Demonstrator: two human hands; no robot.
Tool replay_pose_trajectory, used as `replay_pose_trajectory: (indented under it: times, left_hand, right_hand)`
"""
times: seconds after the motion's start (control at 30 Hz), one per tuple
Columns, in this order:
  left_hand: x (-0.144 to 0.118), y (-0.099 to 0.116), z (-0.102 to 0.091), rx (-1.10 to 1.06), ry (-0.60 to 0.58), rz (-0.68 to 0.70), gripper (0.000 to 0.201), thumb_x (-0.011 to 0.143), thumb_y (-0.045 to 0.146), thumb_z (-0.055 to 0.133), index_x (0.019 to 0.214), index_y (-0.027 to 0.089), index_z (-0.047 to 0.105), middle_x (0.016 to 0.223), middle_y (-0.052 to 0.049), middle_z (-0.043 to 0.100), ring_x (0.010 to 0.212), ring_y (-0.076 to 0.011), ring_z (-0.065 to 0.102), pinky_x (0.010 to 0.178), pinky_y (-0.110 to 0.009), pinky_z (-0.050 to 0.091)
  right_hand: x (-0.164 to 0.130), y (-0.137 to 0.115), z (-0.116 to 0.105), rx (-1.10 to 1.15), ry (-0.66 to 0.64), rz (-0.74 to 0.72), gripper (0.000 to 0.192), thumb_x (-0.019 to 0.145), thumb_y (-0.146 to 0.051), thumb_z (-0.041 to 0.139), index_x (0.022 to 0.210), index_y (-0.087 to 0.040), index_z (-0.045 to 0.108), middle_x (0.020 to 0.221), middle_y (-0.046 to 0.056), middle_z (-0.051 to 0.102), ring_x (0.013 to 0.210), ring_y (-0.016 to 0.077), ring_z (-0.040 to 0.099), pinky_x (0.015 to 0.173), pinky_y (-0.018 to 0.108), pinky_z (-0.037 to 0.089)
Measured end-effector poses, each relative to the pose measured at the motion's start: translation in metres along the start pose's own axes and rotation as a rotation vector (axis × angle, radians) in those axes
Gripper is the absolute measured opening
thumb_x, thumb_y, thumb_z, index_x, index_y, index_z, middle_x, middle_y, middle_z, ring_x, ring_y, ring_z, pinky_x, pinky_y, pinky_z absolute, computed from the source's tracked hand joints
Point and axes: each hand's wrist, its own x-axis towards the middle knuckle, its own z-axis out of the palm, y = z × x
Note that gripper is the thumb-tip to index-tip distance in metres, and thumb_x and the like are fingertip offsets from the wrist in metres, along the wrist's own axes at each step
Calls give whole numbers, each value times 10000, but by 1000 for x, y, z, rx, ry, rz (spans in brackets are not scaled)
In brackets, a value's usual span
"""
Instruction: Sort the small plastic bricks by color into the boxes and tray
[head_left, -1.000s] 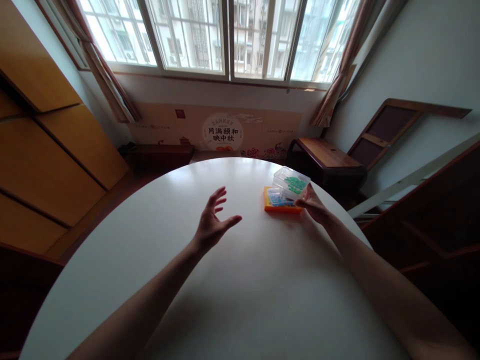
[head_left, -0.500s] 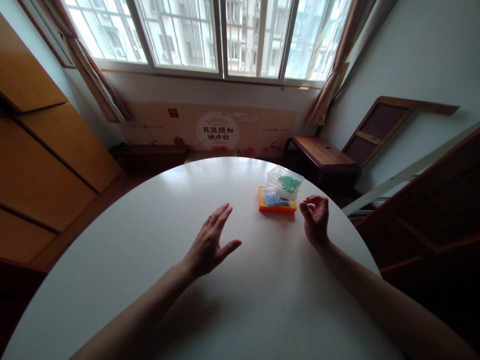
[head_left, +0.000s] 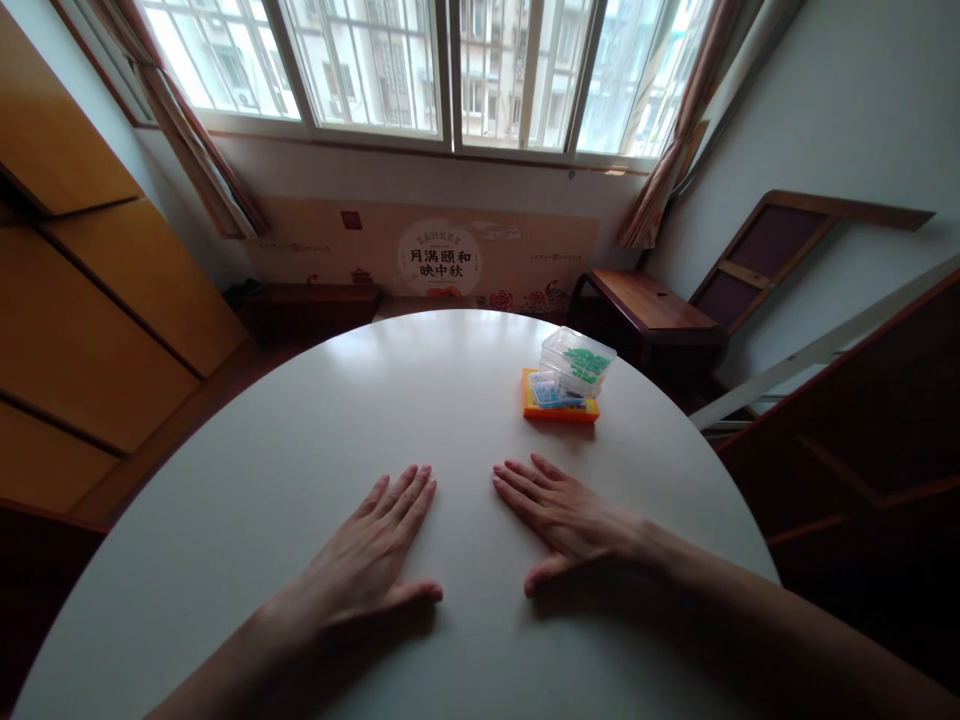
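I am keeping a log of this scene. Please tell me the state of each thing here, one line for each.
left hand: open, flat on the table, holding nothing
right hand: open, flat on the table, holding nothing
clear plastic box: lid shut, resting on the orange tray
orange tray: lying flat on the white table

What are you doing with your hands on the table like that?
Both hands lie flat, palms down, on the round white table. The left hand and the right hand rest side by side, fingers spread, holding nothing. Farther back on the right sits a flat orange box with a clear plastic box of green pieces stacked on top of it. Neither hand touches the boxes.
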Motion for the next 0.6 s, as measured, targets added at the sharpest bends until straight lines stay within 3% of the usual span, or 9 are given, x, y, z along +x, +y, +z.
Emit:
replay_pose_trajectory:
  times: [0.07, 0.13, 0.17, 0.23, 0.33, 0.37, 0.43, 0.53, 0.6]
  left_hand:
    - [3, 2, -4, -26, 34, -6, 947, 755, 713, 523, 1493, 199, 226, 1518, -132, 296, 1393, -342, 313, 1144, -485, 247]
    - [11, 5, -10, -78, 95, -44, 806, 803, 631, 538, 1466, 227, 324, 1486, -115, 385, 1361, -331, 376, 1122, -480, 303]
    - [16, 7, -14, -115, 133, -72, 720, 829, 581, 539, 1441, 239, 376, 1456, -109, 437, 1334, -321, 414, 1099, -474, 342]
    - [33, 11, -22, -215, 208, -120, 597, 854, 507, 546, 1384, 254, 444, 1380, -105, 520, 1266, -295, 484, 1042, -454, 414]
    - [74, 15, -29, -418, 332, -136, 604, 833, 467, 601, 1368, 245, 428, 1319, -118, 546, 1205, -284, 523, 999, -466, 447]
    - [92, 15, -29, -506, 382, -125, 679, 796, 472, 649, 1383, 244, 396, 1339, -124, 524, 1216, -290, 513, 999, -472, 445]
    - [132, 14, -29, -670, 485, -110, 870, 697, 485, 746, 1421, 260, 320, 1378, -139, 479, 1204, -303, 516, 972, -479, 458]
    - [199, 15, -29, -804, 573, -42, 1087, 584, 500, 819, 1466, 293, 218, 1487, -164, 326, 1258, -342, 457, 977, -499, 442]
    - [240, 17, -33, -804, 592, 31, 1150, 535, 481, 848, 1473, 274, 217, 1522, -164, 256, 1354, -366, 330, 1051, -513, 372]
  right_hand:
    - [-2, 1, 3, 47, 174, -30, 785, 763, -680, 585, 1349, -165, 496, 1388, 164, 503, 1269, 322, 466, 1095, 478, 305]
    - [-6, 5, 4, 137, 485, 25, 384, 823, -566, 594, 946, -211, 670, 994, 99, 684, 909, 244, 628, 842, 394, 483]
    - [-8, 10, 3, 185, 674, 102, 305, 851, -506, 586, 751, -222, 631, 791, 56, 655, 732, 200, 604, 705, 350, 487]
    - [-13, 25, -3, 266, 1062, 319, 381, 868, -433, 583, 571, -223, 470, 573, -15, 479, 544, 146, 469, 557, 298, 414]
    - [-22, 65, -19, 365, 1463, 549, 390, 812, -481, 640, 617, -210, 438, 579, -50, 408, 541, 121, 421, 578, 278, 398]
    - [-25, 81, -25, 404, 1513, 585, 376, 763, -521, 675, 692, -206, 483, 650, -36, 469, 596, 131, 469, 625, 290, 422]
    - [-30, 110, -33, 548, 1391, 589, 590, 600, -599, 765, 989, -217, 538, 1000, 55, 577, 868, 213, 575, 765, 358, 465]
    - [-33, 138, -39, 737, 1089, 556, 1082, 440, -639, 823, 1348, -287, 352, 1425, 151, 372, 1277, 349, 412, 998, 521, 361]
    - [-30, 143, -43, 800, 965, 502, 1204, 426, -638, 832, 1424, -327, 235, 1505, 142, 278, 1363, 357, 310, 1063, 564, 274]
